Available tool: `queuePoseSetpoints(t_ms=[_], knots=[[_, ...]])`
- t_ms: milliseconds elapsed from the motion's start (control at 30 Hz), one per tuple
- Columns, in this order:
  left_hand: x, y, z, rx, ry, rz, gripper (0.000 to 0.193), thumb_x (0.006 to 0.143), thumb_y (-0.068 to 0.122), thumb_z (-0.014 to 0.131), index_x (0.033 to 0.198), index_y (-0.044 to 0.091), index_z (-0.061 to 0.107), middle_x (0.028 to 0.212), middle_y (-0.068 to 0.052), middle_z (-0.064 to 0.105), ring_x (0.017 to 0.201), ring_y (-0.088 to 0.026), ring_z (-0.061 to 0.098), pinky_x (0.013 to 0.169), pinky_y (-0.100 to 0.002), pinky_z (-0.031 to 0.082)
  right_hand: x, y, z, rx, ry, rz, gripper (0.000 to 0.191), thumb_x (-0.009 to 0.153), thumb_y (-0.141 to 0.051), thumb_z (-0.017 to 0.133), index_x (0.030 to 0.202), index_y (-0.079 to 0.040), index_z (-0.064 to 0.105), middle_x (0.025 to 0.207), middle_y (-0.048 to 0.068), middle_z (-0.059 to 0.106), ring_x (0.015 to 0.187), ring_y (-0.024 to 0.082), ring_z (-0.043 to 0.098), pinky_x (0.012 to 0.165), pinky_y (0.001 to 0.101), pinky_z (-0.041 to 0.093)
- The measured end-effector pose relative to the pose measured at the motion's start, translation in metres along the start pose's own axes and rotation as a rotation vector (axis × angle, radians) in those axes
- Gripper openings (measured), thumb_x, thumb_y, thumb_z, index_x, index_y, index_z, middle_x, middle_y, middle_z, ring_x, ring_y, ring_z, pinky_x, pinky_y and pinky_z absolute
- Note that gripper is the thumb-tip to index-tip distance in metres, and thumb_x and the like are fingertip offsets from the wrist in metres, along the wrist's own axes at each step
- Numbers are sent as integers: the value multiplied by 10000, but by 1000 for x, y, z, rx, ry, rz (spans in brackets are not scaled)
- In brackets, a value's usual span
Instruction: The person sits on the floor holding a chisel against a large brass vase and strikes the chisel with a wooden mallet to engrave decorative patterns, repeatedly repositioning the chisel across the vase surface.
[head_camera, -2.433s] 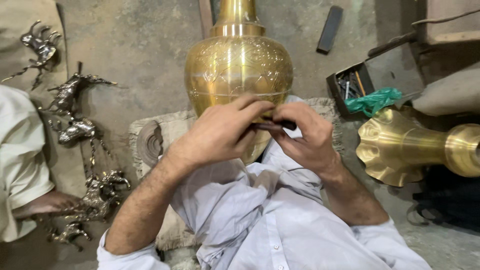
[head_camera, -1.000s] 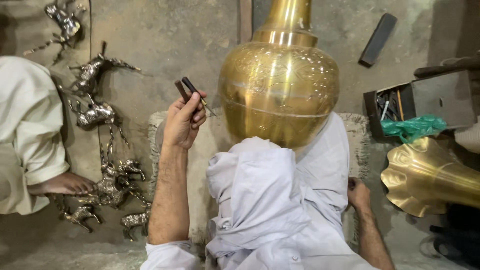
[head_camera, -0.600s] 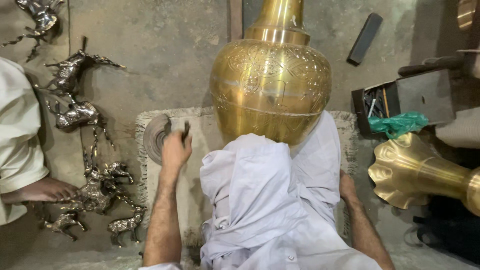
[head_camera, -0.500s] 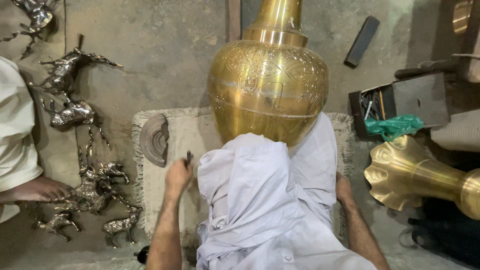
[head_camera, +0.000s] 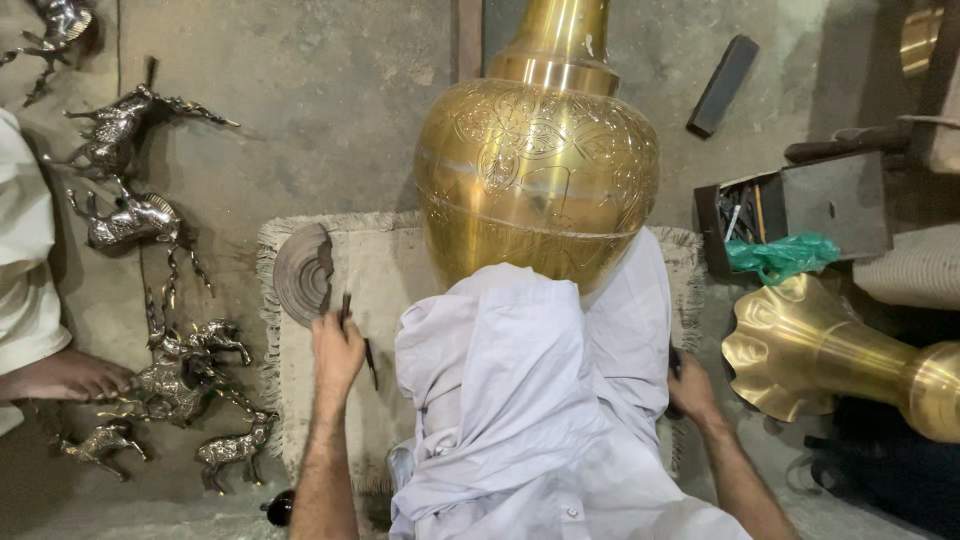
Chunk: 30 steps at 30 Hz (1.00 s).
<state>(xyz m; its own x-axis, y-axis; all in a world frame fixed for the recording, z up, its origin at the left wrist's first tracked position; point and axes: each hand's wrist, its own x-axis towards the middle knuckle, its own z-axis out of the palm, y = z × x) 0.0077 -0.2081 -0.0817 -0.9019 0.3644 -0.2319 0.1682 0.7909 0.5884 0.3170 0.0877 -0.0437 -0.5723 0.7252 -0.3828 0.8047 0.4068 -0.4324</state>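
Observation:
A large engraved brass vase (head_camera: 538, 175) lies on my lap against my white-clothed knees (head_camera: 520, 400). My left hand (head_camera: 337, 345) rests low on the beige mat (head_camera: 385, 270), closed around thin dark metal tools (head_camera: 346, 305), close to a broken dark disc (head_camera: 303, 272). My right hand (head_camera: 690, 385) is down by my right side at the mat's edge; its fingers are partly hidden by my clothing, and a small dark thing shows next to them.
Several metal animal figurines (head_camera: 170, 360) lie on the floor at left, next to another person's foot (head_camera: 65, 375) and white garment. At right sit a dark box of tools (head_camera: 790, 205) with a green bag (head_camera: 780, 255), and a fluted brass vase top (head_camera: 830, 350). A dark bar (head_camera: 722, 85) lies beyond.
Both hands left the front of the vase. My left hand lifted the dark tools up at left, then lowered them to the mat. My right hand dropped to my right side.

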Motion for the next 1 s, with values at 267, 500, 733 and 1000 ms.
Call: queuePoseSetpoints(t_ms=[267, 500, 733, 1000], knots=[[57, 88, -32, -768, -216, 274, 245, 1063, 17, 569, 1293, -36, 503, 1245, -150, 620, 1049, -227, 759, 874, -311, 650, -17, 8, -26, 1084, 102, 372, 294, 1083, -296, 588, 1169, -17, 559, 871, 93, 632, 684, 200, 646, 592, 368, 555], [82, 139, -26, -1276, -588, 165, 243, 1054, 78, 634, 1248, 2, 508, 1110, -128, 702, 985, -234, 760, 821, -341, 674, -10, -47, -4, 1056, -40, 333, 299, 891, -121, 751, 1133, -11, 615, 826, 73, 665, 631, 164, 632, 572, 340, 560], [85, 141, -17, -1428, -717, 79, 378, 1064, 133, 619, 1400, 1, 507, 1114, -121, 718, 1011, -240, 758, 822, -316, 657, 3, -57, -3, 945, -54, 248, 256, 875, -94, 781, 1029, 34, 621, 811, 106, 695, 611, 179, 660, 556, 335, 562], [95, 145, -17, -1256, -711, 143, 443, 1037, 120, 640, 1428, -12, 478, 1119, -120, 704, 1050, -218, 761, 858, -306, 666, 6, -61, -7, 1043, -42, 393, 250, 871, -126, 753, 1057, -10, 634, 769, 69, 665, 573, 168, 639, 520, 339, 552]])
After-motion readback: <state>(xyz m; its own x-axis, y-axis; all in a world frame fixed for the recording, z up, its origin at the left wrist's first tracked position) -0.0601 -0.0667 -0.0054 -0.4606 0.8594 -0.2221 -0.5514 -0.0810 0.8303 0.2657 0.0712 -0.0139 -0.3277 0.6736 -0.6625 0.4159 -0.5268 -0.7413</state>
